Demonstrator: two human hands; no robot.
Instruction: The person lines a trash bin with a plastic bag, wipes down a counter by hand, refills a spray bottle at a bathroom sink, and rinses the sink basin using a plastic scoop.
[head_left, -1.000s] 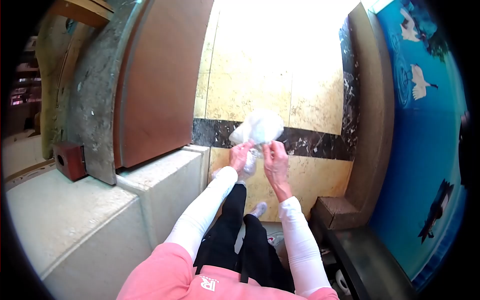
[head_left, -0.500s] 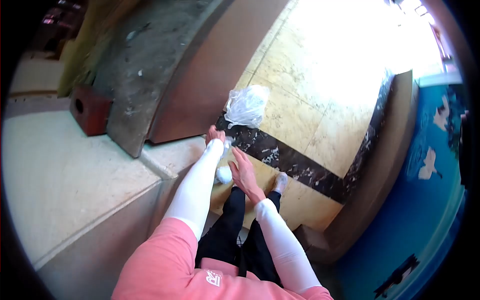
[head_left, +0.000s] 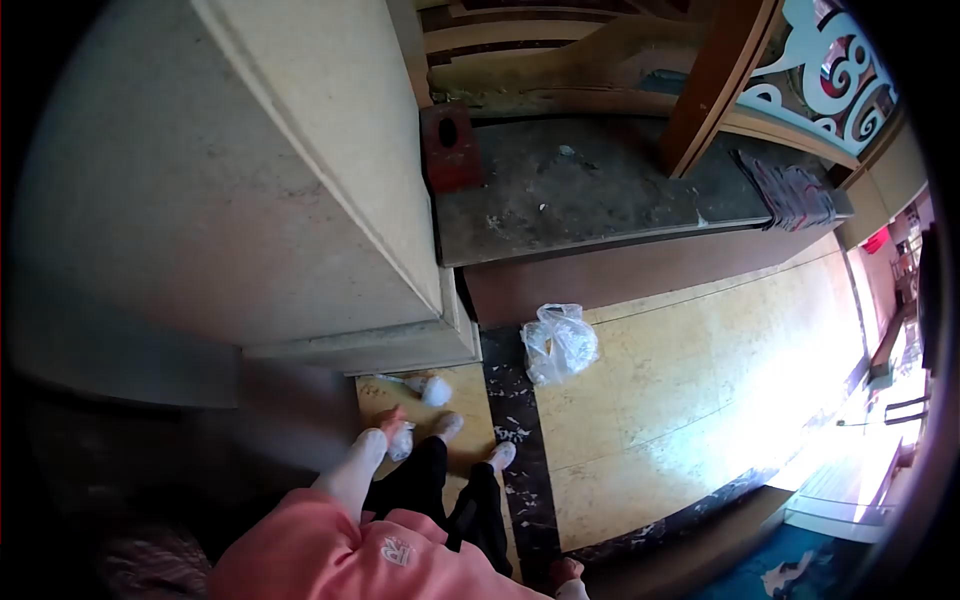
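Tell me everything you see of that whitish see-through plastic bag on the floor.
The whitish, see-through plastic bag looks thin and crinkled, gathered near its top, with pale contents too blurred to identify. It sits on yellow floor tiles, its left edge by the dark marbled strip, near the brown panel. Nothing is seen holding it.

Bag [head_left: 560, 344]: thin, glossy, crinkled plastic, as I read it from my end. Smaller wrap [head_left: 402, 443]: clear, shiny plastic too. Floor tiles [head_left: 680, 385]: smooth, mottled, glossy where light hits. Dark floor strip [head_left: 524, 468]: polished, veined like marble. Ledge top [head_left: 610, 200]: matt, scuffed, flecked. Post [head_left: 725, 85]: smooth wood. Pillar [head_left: 345, 110]: stone-like, matt. Shirt [head_left: 290, 540], trousers [head_left: 424, 485]: matt cloth. White bundle's [head_left: 436, 391] finish I can't make out.
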